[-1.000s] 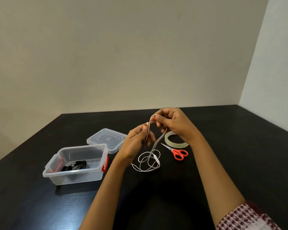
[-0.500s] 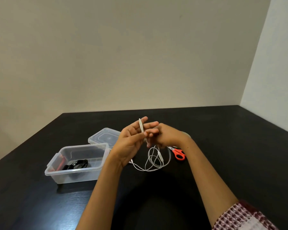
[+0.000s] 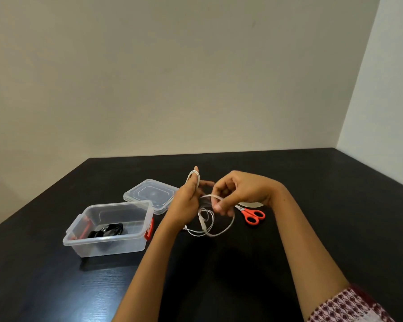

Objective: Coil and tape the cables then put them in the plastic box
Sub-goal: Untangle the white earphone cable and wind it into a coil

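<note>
Nearby, scissors point(image 3: 254, 216) and lid point(image 3: 153, 194) flank left hand point(image 3: 185, 203) and right hand point(image 3: 240, 191), grips grasping cable point(image 3: 219, 232).

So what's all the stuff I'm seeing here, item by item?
plastic box: one, clear with red latches, open, table's left
black cable: one, black, inside the box
lid: one, clear, on the table behind the box
white cable: one, white, loose loops below the hands
scissors: one pair, red handles, right of the cable
tape roll: one, pale, mostly hidden behind the right hand
table: one, black
left hand: white cable looped round raised fingers
right hand: pinches the white cable
</note>
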